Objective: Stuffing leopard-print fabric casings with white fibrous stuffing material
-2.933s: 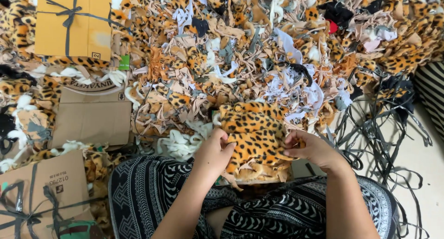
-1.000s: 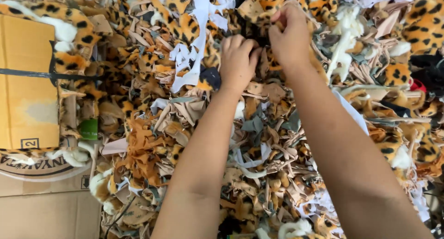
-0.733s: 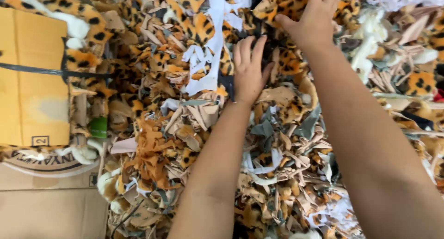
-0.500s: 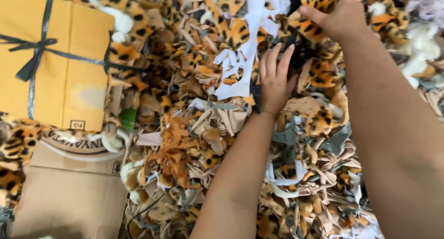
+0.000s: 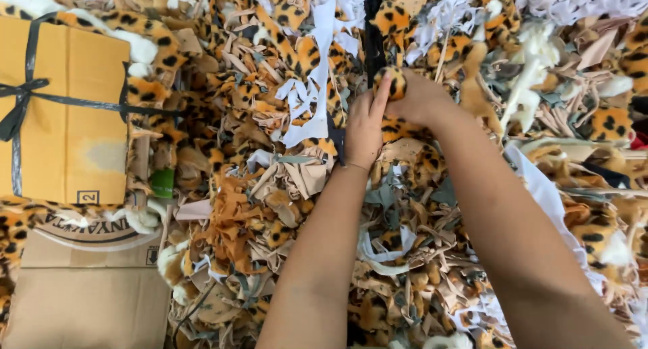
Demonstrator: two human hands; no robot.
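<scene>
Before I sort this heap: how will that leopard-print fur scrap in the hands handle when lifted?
The leopard-print scrap probably flops: it bunches between the right hand and left hand. Likely light, being small. Its fuzzy pile may snag neighbouring scraps.

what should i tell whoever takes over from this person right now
Left hand: flat on the heap of fabric scraps, fingers stretched up to a small leopard-print scrap.
Right hand: closed around that same scrap, holding it just above the heap.
Nearby: yellow box tied with dark ribbon at the left, plain cardboard box below it.
Done: one scrap is in hand. Left: the heap is unsorted.
</scene>
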